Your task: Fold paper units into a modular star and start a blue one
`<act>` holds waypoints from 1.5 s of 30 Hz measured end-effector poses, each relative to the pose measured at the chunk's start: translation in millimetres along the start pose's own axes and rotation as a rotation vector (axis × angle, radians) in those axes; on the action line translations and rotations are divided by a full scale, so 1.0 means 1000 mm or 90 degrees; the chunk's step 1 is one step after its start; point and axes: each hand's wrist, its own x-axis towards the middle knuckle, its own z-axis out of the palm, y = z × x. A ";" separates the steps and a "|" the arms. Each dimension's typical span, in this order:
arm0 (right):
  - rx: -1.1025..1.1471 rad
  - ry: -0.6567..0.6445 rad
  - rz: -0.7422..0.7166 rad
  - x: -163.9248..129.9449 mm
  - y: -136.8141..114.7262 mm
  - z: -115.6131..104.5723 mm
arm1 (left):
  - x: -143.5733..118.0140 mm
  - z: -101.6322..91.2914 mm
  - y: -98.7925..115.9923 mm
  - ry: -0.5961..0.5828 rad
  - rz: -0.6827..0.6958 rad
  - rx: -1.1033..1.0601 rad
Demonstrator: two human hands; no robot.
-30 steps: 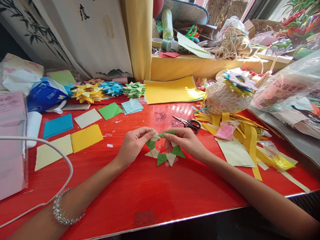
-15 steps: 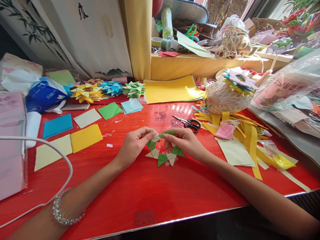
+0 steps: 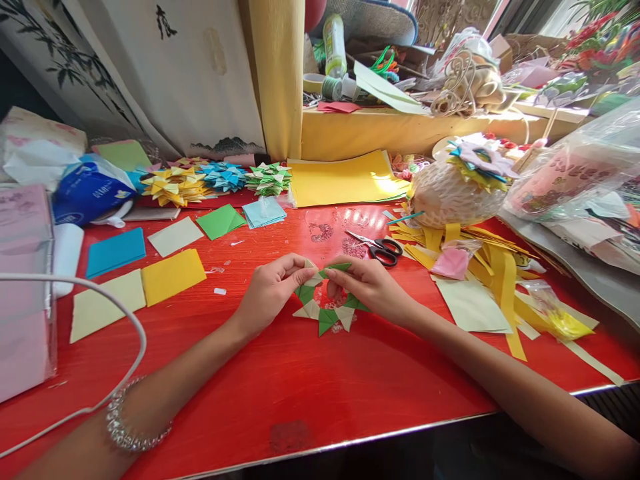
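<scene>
Between my two hands is an origami ring (image 3: pixel 328 319) of folded green and cream paper pieces with pointed tips, held just over the red table. My left hand (image 3: pixel 273 287) pinches a cream piece at the ring's upper left. On the upper right, the fingers of my right hand (image 3: pixel 367 283) are closed on a green piece. The two pinched pieces meet or nearly meet at the top; fingertips hide part of the joint. Behind my right hand lie scissors (image 3: pixel 384 252) with black handles, their blades pointing left.
Paper stacks in blue (image 3: pixel 116 252), yellow (image 3: pixel 173 277) and green (image 3: pixel 220 221) lie to the left. Finished yellow origami stars (image 3: pixel 176 187) stand at the back. Yellow paper strips (image 3: pixel 503 287) spread on the right. A white cable (image 3: pixel 143 333) arcs over the left side.
The ring has shifted very slightly right and tilted a little, and the pinched ends at its top sit closer together. Both hands keep their hold.
</scene>
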 end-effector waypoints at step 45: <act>0.185 0.063 0.147 0.008 0.010 -0.004 | 0.008 0.001 -0.011 0.010 -0.038 -0.058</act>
